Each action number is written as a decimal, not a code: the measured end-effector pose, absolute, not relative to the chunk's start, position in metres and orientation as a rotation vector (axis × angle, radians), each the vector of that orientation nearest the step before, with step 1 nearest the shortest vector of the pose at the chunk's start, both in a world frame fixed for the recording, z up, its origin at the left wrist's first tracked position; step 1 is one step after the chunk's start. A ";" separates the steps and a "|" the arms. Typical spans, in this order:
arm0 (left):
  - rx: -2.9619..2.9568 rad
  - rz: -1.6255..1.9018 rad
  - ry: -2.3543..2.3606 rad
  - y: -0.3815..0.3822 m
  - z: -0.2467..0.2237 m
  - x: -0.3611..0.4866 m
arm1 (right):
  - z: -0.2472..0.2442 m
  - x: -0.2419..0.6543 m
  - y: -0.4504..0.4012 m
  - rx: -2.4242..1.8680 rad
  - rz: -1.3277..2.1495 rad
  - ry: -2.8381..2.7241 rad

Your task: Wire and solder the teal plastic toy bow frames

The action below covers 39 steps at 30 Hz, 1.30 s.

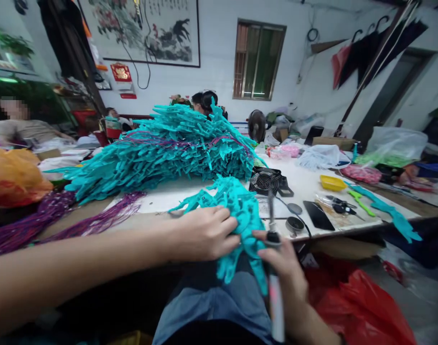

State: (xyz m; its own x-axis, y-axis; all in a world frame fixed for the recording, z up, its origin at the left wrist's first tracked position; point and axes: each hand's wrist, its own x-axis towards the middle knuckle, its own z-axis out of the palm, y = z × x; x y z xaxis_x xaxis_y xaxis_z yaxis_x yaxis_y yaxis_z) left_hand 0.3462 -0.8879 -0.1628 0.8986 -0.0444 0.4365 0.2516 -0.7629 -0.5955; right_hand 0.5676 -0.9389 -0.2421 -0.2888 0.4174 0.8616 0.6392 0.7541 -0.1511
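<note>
A bundle of turquoise pieces (245,215) hangs over the near edge of the white table, above my lap. My left hand (211,232) is closed on the left side of that bundle, fingers bent against it. My right hand (285,266) grips a soldering iron (276,297) with its tip pointing up, and its thumb and finger reach to the right edge of the bundle. Behind them lies a big heap of turquoise pieces (168,158), with thin purple cords (125,211) beside and across it.
A small black fan (265,181), a round tin (295,224), a black phone (318,215), a yellow tray (332,183) and pliers (342,206) lie on the right. A red bag (362,306) is below right. Other people sit at the far side and left.
</note>
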 end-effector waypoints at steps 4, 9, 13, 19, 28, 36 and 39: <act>-2.397 -0.529 -0.207 -0.855 -0.257 0.328 | -0.327 0.554 -0.926 -0.783 -0.395 -1.993; -2.500 -0.423 -0.565 -0.830 -0.342 0.295 | -0.388 0.546 -0.896 -0.984 -0.397 -2.000; -2.662 -0.354 -0.760 -0.831 -0.372 0.258 | -0.397 0.548 -0.872 -1.082 -0.357 -1.985; -2.851 -0.561 -1.130 -0.853 -0.367 0.220 | -0.386 0.553 -0.854 -1.152 -0.171 -2.092; -2.845 -1.140 -1.704 -0.808 -0.356 0.336 | -0.375 0.562 -0.844 -1.165 -0.107 -1.970; -2.968 -2.051 -2.258 -0.798 -0.363 0.395 | -0.391 0.558 -0.837 -1.248 -0.042 -1.864; -2.740 -2.212 -2.444 -0.806 -0.358 0.382 | -0.390 0.563 -0.830 -1.262 -0.076 -1.850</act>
State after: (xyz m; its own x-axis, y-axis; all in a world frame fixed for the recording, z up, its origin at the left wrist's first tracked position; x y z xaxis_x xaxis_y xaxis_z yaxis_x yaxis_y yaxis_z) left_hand 0.3823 -0.8055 -0.3580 0.1645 0.9849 -0.0532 0.0448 0.0464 0.9979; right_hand 0.5627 -0.8300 -0.3901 -0.1072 0.7271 0.6781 0.7802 0.4843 -0.3960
